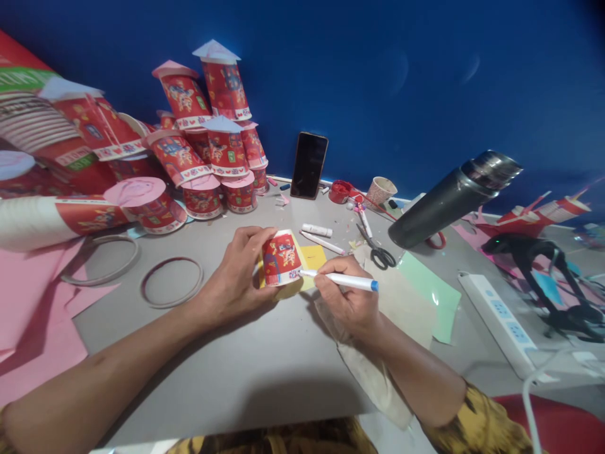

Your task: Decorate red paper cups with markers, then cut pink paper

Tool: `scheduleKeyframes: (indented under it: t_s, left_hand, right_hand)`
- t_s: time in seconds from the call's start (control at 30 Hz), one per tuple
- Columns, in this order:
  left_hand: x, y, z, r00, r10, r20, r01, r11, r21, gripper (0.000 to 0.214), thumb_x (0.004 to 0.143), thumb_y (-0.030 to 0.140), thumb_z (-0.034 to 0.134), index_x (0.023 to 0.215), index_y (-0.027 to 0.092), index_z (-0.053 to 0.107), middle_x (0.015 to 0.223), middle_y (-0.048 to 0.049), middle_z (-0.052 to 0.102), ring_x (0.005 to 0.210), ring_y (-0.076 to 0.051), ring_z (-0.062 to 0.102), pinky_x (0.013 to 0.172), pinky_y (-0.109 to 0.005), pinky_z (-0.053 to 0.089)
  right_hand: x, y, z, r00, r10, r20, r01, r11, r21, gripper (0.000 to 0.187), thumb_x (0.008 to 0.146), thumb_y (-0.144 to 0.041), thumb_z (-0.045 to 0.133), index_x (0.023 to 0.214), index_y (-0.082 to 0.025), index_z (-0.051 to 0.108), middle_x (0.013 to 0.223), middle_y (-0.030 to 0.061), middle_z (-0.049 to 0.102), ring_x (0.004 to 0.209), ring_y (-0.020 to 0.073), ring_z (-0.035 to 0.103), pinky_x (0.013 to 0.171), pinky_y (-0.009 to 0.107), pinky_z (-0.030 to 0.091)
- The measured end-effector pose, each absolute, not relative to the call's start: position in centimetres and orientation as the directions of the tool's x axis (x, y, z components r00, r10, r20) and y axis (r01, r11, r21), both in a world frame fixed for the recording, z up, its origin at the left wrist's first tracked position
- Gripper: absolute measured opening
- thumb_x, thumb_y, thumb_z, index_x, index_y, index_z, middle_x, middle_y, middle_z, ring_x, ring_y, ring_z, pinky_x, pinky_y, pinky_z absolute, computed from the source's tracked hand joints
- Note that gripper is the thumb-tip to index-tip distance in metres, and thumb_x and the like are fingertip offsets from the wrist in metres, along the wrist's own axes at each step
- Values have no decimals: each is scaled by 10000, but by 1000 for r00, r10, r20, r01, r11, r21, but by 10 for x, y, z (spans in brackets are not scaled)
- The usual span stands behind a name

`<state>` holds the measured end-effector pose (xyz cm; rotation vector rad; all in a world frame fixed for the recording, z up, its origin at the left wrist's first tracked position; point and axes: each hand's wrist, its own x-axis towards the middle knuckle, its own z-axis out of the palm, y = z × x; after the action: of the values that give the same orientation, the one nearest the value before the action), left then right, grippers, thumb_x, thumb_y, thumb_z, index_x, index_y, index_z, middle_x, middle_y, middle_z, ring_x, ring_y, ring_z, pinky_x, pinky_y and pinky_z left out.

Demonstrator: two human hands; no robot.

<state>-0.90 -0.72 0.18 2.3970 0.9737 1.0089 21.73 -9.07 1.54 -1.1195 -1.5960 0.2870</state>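
My left hand (243,268) is closed around the side of a red printed paper cup (282,255), held above the table. A white band with small coloured drawings runs along the cup's lower edge. My right hand (348,299) grips a white marker pen (352,281) with a blue end. The pen's tip points left and meets or nearly meets the white band. Beneath the cup, a yellow piece of paper (314,256) partly shows. Just beyond my hands lie a white glue-stick-like tube (317,231) and a slim white and pink pen (323,243).
Decorated red cups (229,148) with paper tops stand stacked at the left rear. A black phone (309,165) leans against the blue wall. Scissors (382,256), a tilted dark flask (439,205), green paper (432,293) and a power strip (498,321) lie rightward. Two rings (172,305) rest leftward.
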Motion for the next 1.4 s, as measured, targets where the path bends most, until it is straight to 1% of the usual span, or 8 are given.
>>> scheduleKeyframes:
  t_s: [0.37,0.57,0.93,1.03,1.13,1.2,1.27,1.4]
  left_hand:
    - [-9,-7,0,503,714,487,450,-698,558,789,825,238,786,1548,265,470,1413,-141,550,1352,-368,611,1138,-555,585]
    - [-10,-7,-2,524,692,497,440,-719,538,845,807,203,775,1580,258,436,1430,-151,534,1365,-383,587,1161,-589,559]
    - [-10,-7,-1,520,704,484,447,-707,547,854,813,198,775,1588,270,423,1435,-142,518,1372,-370,585,1165,-572,560]
    - [-11,-7,-1,528,697,486,445,-714,541,868,819,204,781,1602,271,411,1458,-153,517,1400,-380,580,1167,-579,561]
    - [-13,-5,-3,530,685,499,444,-726,525,883,818,214,803,1606,275,410,1464,-163,539,1395,-394,592,1147,-595,572]
    - [-14,-3,-4,530,662,529,430,-748,505,903,822,206,810,1617,285,390,1465,-162,562,1384,-393,604,1144,-604,570]
    - [-14,-3,-4,531,642,553,417,-766,489,918,833,222,831,1624,301,371,1467,-155,580,1375,-388,612,1143,-607,567]
    - [-11,-5,0,526,646,553,398,-762,512,925,834,394,917,1599,316,404,1460,-150,606,1356,-395,622,1117,-602,578]
  right_hand:
    - [217,-91,15,1,779,627,466,555,-689,84,1007,-196,696,939,-244,711,750,-25,742,626,139,682,611,242,549]
    - [217,-88,12,-8,778,629,503,547,-670,86,1014,-248,689,932,-236,710,786,-2,765,672,159,708,643,262,568]
    - [218,-90,11,6,791,612,517,521,-679,106,1042,-275,682,946,-238,705,772,-12,741,609,139,661,593,250,537]
    - [221,-90,12,1,754,657,534,555,-638,77,1076,-236,646,1025,-237,703,841,1,772,614,132,686,601,246,552]
    - [223,-88,12,-34,708,706,571,593,-567,92,1091,-197,624,1117,-240,701,964,44,818,785,173,783,730,284,618]
    - [223,-85,9,-77,688,721,602,609,-517,105,1076,-196,656,1160,-246,695,1008,59,826,871,202,802,793,319,639]
    - [222,-83,5,-139,679,721,624,626,-469,145,1058,-207,693,1195,-255,686,1010,59,823,889,219,796,799,342,644]
    - [222,-79,-1,-229,642,732,633,670,-389,190,1054,-169,694,1218,-260,668,980,50,813,914,226,789,808,352,643]
